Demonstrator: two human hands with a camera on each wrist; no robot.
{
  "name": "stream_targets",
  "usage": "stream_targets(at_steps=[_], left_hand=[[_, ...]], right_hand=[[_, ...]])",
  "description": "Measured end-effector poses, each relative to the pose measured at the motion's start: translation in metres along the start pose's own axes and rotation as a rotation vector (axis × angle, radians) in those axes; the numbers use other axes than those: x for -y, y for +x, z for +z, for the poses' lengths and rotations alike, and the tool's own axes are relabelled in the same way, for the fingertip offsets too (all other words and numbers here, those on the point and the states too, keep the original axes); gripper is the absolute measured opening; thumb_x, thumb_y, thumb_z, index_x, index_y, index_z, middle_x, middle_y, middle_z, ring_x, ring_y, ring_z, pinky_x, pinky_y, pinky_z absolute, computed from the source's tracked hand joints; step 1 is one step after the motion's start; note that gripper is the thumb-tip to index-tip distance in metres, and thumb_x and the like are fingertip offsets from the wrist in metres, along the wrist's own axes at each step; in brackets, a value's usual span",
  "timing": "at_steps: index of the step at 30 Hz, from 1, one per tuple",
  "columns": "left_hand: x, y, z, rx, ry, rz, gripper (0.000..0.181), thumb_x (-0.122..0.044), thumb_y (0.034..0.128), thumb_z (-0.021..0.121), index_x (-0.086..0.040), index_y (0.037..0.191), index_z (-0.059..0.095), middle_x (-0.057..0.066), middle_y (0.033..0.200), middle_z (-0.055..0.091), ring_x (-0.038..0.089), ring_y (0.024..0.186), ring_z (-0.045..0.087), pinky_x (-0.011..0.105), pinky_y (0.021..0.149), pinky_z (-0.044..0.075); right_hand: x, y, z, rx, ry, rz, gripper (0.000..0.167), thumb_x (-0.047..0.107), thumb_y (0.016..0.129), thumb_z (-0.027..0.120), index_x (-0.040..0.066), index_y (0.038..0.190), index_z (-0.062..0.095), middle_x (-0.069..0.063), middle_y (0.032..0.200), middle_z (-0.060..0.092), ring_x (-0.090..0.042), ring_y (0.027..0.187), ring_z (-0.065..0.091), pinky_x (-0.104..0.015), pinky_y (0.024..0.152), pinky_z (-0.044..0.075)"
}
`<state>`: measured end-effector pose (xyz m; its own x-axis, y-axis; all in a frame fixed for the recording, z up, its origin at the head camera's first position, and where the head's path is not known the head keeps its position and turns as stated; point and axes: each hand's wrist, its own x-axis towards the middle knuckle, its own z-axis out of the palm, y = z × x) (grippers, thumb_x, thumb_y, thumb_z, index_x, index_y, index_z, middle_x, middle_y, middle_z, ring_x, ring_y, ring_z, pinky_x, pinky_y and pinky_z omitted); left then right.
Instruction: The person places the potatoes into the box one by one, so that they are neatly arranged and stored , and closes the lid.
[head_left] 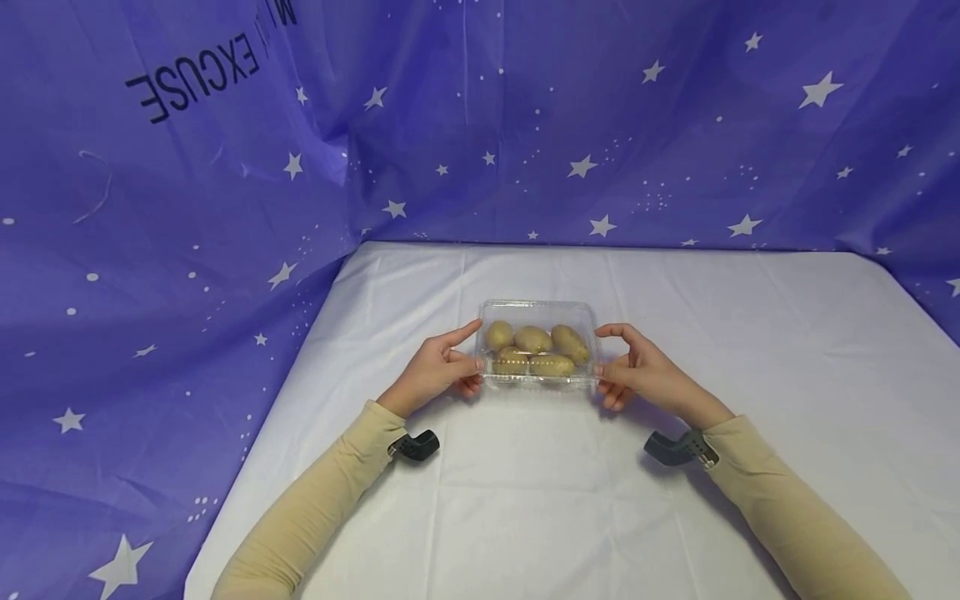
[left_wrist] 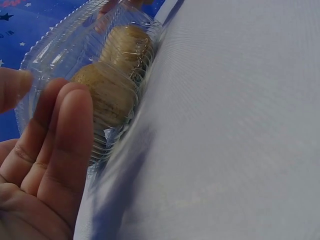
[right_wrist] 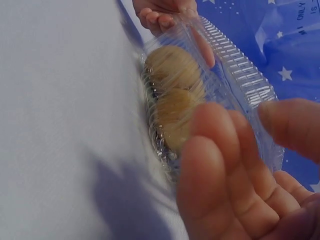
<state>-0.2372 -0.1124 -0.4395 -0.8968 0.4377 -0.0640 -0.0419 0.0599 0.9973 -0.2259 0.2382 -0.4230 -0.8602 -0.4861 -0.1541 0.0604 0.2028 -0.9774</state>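
Observation:
A clear plastic clamshell container [head_left: 536,313] rests on the white-covered table, its lid down over several yellow-brown potatoes [head_left: 533,339]. My left hand [head_left: 438,365] holds its left side, index finger stretched to the far corner and thumb near the front corner. At the opposite side my right hand [head_left: 637,367] holds it the same way. In the right wrist view, the right thumb [right_wrist: 290,122] meets the ridged rim while other fingers hide part of the side wall. The left wrist view shows left fingers [left_wrist: 70,145] in front of the container's end.
White cloth [head_left: 555,483] covers the table, with soft creases. A purple curtain [head_left: 525,125] with white stars hangs behind the table and along its left side. Dark curved wrist mounts [head_left: 416,446] sit at both cuffs.

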Motion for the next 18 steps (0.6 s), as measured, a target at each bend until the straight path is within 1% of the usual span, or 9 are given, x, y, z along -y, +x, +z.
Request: stream_targets(at_steps=[6, 11, 14, 18], left_hand=[[-0.0004, -0.0003, 0.0002, 0.016, 0.016, 0.029, 0.077, 0.004, 0.0927, 0.064, -0.003, 0.160, 0.028, -0.002, 0.068, 0.073, 0.011, 0.058, 0.068, 0.028, 0.057, 0.062], [-0.0007, -0.0011, 0.0005, 0.016, 0.020, 0.031, 0.077, 0.005, 0.0926, 0.064, -0.003, 0.160, 0.027, -0.003, 0.067, 0.072, 0.010, 0.058, 0.067, 0.027, 0.056, 0.062], [-0.0005, -0.0010, 0.0007, 0.010, 0.021, 0.026, 0.076, 0.004, 0.0930, 0.064, -0.004, 0.160, 0.029, -0.002, 0.067, 0.072, 0.011, 0.057, 0.067, 0.028, 0.056, 0.062], [-0.0009, -0.0003, -0.0001, -0.008, 0.041, 0.019, 0.074, 0.001, 0.0937, 0.065, -0.006, 0.160, 0.032, 0.001, 0.068, 0.072, 0.012, 0.057, 0.067, 0.029, 0.057, 0.063]], right_hand=[[0.0011, -0.0015, 0.0005, 0.007, 0.011, -0.018, 0.067, -0.001, 0.098, 0.058, -0.001, 0.150, 0.016, -0.004, 0.071, 0.068, -0.012, 0.054, 0.063, -0.032, 0.052, 0.060], [0.0012, -0.0020, 0.0010, 0.009, 0.007, -0.009, 0.068, -0.001, 0.098, 0.059, -0.002, 0.150, 0.015, -0.003, 0.069, 0.067, -0.012, 0.052, 0.062, -0.029, 0.050, 0.057], [0.0020, -0.0022, 0.0014, 0.005, -0.004, -0.006, 0.068, 0.000, 0.098, 0.059, -0.001, 0.151, 0.016, -0.004, 0.070, 0.067, -0.012, 0.053, 0.062, -0.030, 0.050, 0.057], [0.0039, -0.0017, 0.0016, -0.012, -0.048, -0.015, 0.065, 0.002, 0.099, 0.059, -0.002, 0.150, 0.019, -0.005, 0.071, 0.068, -0.014, 0.055, 0.064, -0.033, 0.051, 0.059]])
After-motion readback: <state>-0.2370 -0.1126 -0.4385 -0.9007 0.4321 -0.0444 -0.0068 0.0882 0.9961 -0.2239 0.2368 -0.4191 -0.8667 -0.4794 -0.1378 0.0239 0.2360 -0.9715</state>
